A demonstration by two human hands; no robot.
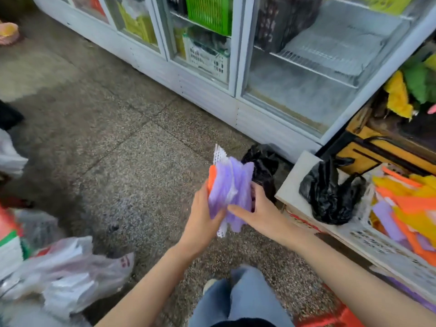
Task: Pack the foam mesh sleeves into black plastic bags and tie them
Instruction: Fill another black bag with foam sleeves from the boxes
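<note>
Both hands at centre frame, above floor (118, 149). Left hand (203, 215) grips foam mesh sleeves (230, 190) from left, fingers wrapped behind, thumb on front. Right hand (262, 213) clamps same bundle from right, thumb on front, fingers curled at right edge. Bundle upright: mostly purple, one orange at left edge, white mesh poking out top and bottom. Black plastic bag (262, 166) just behind bundle; held or on floor, cannot tell. Second black bag (330, 194) on white tabletop (295, 180), right of frame, beside crate (368, 237) of loose sleeves (405, 204).
</note>
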